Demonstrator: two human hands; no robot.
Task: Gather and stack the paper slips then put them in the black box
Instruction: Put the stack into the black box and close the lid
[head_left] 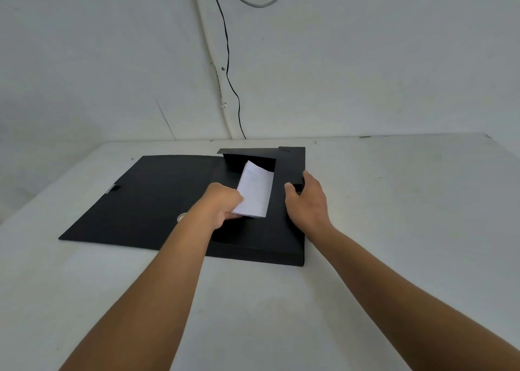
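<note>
A black box, a flat document case, lies open on the white table, its lid folded out to the left. A stack of white paper slips rests tilted inside the box's tray. My left hand grips the stack at its near left corner. My right hand holds the box's right side flap, thumb on top and fingers around the outer edge.
The white table stands against a white wall. A black cable and a white conduit run down the wall behind the box. A small round fitting shows on the lid by my left wrist.
</note>
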